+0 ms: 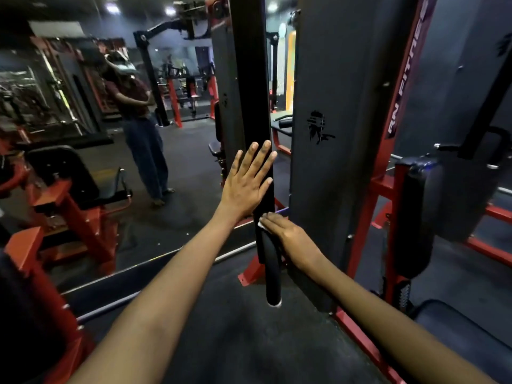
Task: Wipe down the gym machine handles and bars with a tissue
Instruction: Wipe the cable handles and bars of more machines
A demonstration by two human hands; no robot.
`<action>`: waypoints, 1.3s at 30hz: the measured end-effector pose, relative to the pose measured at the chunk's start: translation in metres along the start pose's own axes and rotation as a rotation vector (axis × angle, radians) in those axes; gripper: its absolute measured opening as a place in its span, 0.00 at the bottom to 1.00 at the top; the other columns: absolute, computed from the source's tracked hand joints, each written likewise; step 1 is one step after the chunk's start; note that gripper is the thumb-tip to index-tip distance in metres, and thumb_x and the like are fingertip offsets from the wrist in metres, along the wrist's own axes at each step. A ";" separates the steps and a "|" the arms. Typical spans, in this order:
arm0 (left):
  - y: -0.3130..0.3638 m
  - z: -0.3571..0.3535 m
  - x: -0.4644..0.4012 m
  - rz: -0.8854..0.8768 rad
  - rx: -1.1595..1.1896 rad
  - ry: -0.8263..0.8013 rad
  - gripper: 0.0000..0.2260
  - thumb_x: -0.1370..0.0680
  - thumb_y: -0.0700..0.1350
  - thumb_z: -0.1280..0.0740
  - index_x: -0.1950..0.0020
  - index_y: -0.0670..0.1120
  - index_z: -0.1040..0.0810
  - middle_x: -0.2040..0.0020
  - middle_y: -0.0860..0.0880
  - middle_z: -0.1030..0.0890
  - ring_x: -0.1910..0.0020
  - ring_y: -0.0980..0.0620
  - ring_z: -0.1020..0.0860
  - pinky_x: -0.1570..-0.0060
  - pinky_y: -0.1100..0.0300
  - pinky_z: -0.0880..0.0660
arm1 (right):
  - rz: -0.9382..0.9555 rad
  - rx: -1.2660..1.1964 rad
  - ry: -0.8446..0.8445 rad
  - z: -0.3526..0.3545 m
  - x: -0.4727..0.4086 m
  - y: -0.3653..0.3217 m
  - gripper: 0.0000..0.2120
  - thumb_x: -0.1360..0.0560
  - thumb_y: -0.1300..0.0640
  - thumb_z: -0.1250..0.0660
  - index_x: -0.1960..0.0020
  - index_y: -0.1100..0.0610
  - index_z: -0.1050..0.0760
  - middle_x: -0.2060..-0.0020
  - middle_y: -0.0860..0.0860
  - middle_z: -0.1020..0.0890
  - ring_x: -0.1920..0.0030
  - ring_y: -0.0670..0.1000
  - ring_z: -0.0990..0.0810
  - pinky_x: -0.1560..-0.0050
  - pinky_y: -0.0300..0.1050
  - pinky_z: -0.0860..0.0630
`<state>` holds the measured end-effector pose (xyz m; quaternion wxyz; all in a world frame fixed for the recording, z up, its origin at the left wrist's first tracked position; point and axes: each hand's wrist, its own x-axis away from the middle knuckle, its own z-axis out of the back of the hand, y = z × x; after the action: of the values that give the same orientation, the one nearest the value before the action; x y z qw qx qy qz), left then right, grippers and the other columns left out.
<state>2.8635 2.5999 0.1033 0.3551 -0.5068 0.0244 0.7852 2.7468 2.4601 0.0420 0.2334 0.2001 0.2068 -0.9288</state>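
Our left hand point(245, 184) lies flat, fingers straight, bracing the black bar point(250, 92); our right hand point(288, 234) presses the tissue point(261, 224) there with straight fingers — barely covered, it could slip out.

The upright bar point(250, 106) is plain black, as is the foam handle point(273, 273) below it. The tissue point(261, 224) is white. The weight-stack shroud point(332, 106) is dark grey with a black logo, its frame point(388, 151) red (white lettering). The floor point(243, 342) is dark grey.
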 end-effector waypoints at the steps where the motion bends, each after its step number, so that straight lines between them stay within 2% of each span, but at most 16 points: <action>1: -0.002 -0.005 0.001 -0.009 0.026 0.029 0.33 0.19 0.50 0.44 0.21 0.50 0.60 0.22 0.52 0.65 0.22 0.50 0.63 0.24 0.49 0.57 | 0.004 -0.027 0.007 -0.004 0.014 0.000 0.22 0.23 0.65 0.41 0.30 0.61 0.32 0.30 0.55 0.31 0.29 0.52 0.34 0.27 0.40 0.44; 4: -0.008 -0.020 0.003 -0.049 0.109 0.091 0.32 0.18 0.48 0.44 0.21 0.48 0.61 0.21 0.51 0.64 0.22 0.49 0.62 0.24 0.48 0.51 | 0.071 -0.015 -0.008 -0.005 0.054 -0.001 0.22 0.21 0.65 0.43 0.27 0.58 0.36 0.27 0.50 0.36 0.26 0.46 0.41 0.26 0.37 0.47; 7: -0.009 -0.030 0.004 -0.076 0.206 0.134 0.33 0.19 0.44 0.44 0.21 0.48 0.60 0.21 0.52 0.63 0.22 0.48 0.61 0.25 0.46 0.49 | 0.202 0.101 0.029 0.003 0.042 0.001 0.17 0.18 0.59 0.47 0.34 0.62 0.27 0.34 0.57 0.26 0.31 0.51 0.31 0.29 0.42 0.38; 11: -0.010 -0.038 0.004 -0.094 0.250 0.200 0.33 0.20 0.42 0.44 0.20 0.47 0.59 0.21 0.52 0.61 0.22 0.49 0.62 0.23 0.49 0.55 | 0.088 0.267 0.034 -0.006 -0.033 0.001 0.13 0.25 0.62 0.38 0.44 0.63 0.21 0.47 0.57 0.19 0.45 0.57 0.20 0.43 0.48 0.23; 13: -0.013 -0.040 0.005 -0.125 0.250 0.226 0.33 0.20 0.42 0.43 0.20 0.47 0.58 0.20 0.51 0.61 0.22 0.49 0.61 0.23 0.50 0.56 | 0.035 0.300 -0.014 -0.012 -0.041 -0.006 0.14 0.27 0.63 0.41 0.48 0.64 0.20 0.52 0.58 0.19 0.49 0.58 0.20 0.49 0.51 0.20; 15: -0.013 -0.040 0.004 -0.135 0.273 0.238 0.32 0.20 0.41 0.43 0.20 0.47 0.58 0.20 0.52 0.60 0.22 0.49 0.61 0.23 0.49 0.56 | 0.089 0.323 -0.030 -0.013 -0.019 -0.012 0.17 0.24 0.63 0.45 0.45 0.64 0.20 0.46 0.60 0.20 0.40 0.59 0.23 0.35 0.49 0.29; 17: -0.013 -0.041 0.003 -0.136 0.299 0.249 0.32 0.20 0.41 0.43 0.20 0.47 0.57 0.20 0.52 0.59 0.22 0.49 0.60 0.23 0.49 0.55 | 0.249 0.369 -0.091 -0.012 0.016 -0.022 0.17 0.21 0.60 0.46 0.44 0.62 0.20 0.43 0.57 0.20 0.34 0.56 0.27 0.29 0.48 0.40; 19: -0.013 -0.045 0.004 -0.144 0.310 0.273 0.32 0.20 0.41 0.43 0.20 0.47 0.57 0.20 0.53 0.59 0.22 0.49 0.60 0.23 0.49 0.55 | 0.395 0.415 -0.148 -0.007 0.031 -0.022 0.16 0.22 0.59 0.45 0.48 0.58 0.19 0.47 0.53 0.19 0.36 0.54 0.25 0.29 0.52 0.37; 21: -0.013 -0.046 0.004 -0.149 0.325 0.278 0.32 0.20 0.40 0.43 0.20 0.47 0.56 0.20 0.53 0.58 0.22 0.49 0.59 0.23 0.49 0.55 | 0.406 0.417 -0.132 -0.003 0.006 -0.019 0.15 0.23 0.61 0.44 0.51 0.60 0.19 0.50 0.54 0.19 0.42 0.55 0.22 0.33 0.50 0.32; 25: -0.016 -0.046 0.004 -0.164 0.329 0.282 0.32 0.21 0.40 0.43 0.20 0.47 0.55 0.20 0.53 0.58 0.22 0.49 0.59 0.23 0.49 0.53 | 0.271 0.441 -0.108 -0.003 -0.056 -0.009 0.08 0.27 0.64 0.38 0.54 0.61 0.20 0.57 0.55 0.20 0.51 0.57 0.20 0.46 0.50 0.25; 27: -0.017 -0.046 0.004 -0.165 0.318 0.280 0.32 0.20 0.40 0.43 0.20 0.47 0.55 0.20 0.52 0.57 0.22 0.49 0.59 0.23 0.48 0.52 | 0.197 0.344 -0.081 -0.004 -0.041 -0.001 0.10 0.29 0.66 0.37 0.51 0.62 0.20 0.51 0.57 0.19 0.46 0.57 0.21 0.43 0.51 0.24; 30: -0.012 -0.046 0.006 -0.134 0.333 0.271 0.32 0.20 0.40 0.42 0.20 0.47 0.56 0.20 0.53 0.58 0.22 0.49 0.60 0.23 0.49 0.52 | 0.020 0.004 0.088 0.000 0.016 -0.009 0.17 0.25 0.64 0.38 0.36 0.60 0.25 0.36 0.51 0.24 0.33 0.47 0.28 0.31 0.39 0.35; 33: -0.006 -0.044 0.007 -0.075 0.372 0.270 0.34 0.21 0.40 0.42 0.20 0.49 0.57 0.20 0.55 0.58 0.22 0.50 0.61 0.23 0.50 0.54 | -0.259 -0.194 0.342 0.003 0.035 -0.017 0.16 0.25 0.55 0.39 0.41 0.57 0.21 0.44 0.39 0.22 0.41 0.41 0.23 0.40 0.25 0.34; 35: -0.005 -0.044 0.007 -0.070 0.382 0.270 0.35 0.22 0.39 0.42 0.20 0.49 0.57 0.20 0.56 0.58 0.22 0.50 0.61 0.23 0.50 0.54 | -0.286 -0.126 0.372 0.003 0.013 -0.013 0.14 0.26 0.59 0.37 0.43 0.59 0.20 0.46 0.44 0.20 0.42 0.43 0.22 0.40 0.26 0.34; 37: -0.005 -0.043 0.008 -0.070 0.386 0.260 0.35 0.22 0.39 0.41 0.20 0.49 0.57 0.20 0.56 0.58 0.22 0.50 0.61 0.23 0.50 0.54 | -0.222 -0.071 0.271 -0.005 -0.012 -0.013 0.16 0.27 0.64 0.36 0.41 0.60 0.21 0.42 0.53 0.20 0.40 0.47 0.23 0.35 0.33 0.34; 39: -0.006 -0.043 0.009 -0.059 0.392 0.238 0.35 0.22 0.38 0.42 0.20 0.50 0.57 0.20 0.56 0.59 0.22 0.50 0.61 0.23 0.49 0.53 | -0.272 -0.107 0.267 -0.016 -0.023 -0.016 0.16 0.27 0.65 0.36 0.40 0.59 0.21 0.42 0.55 0.20 0.40 0.50 0.22 0.35 0.35 0.33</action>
<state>2.8984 2.5915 0.0772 0.4644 -0.5177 0.2035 0.6891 2.7620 2.4886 0.0442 0.0866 0.2791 0.3101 -0.9047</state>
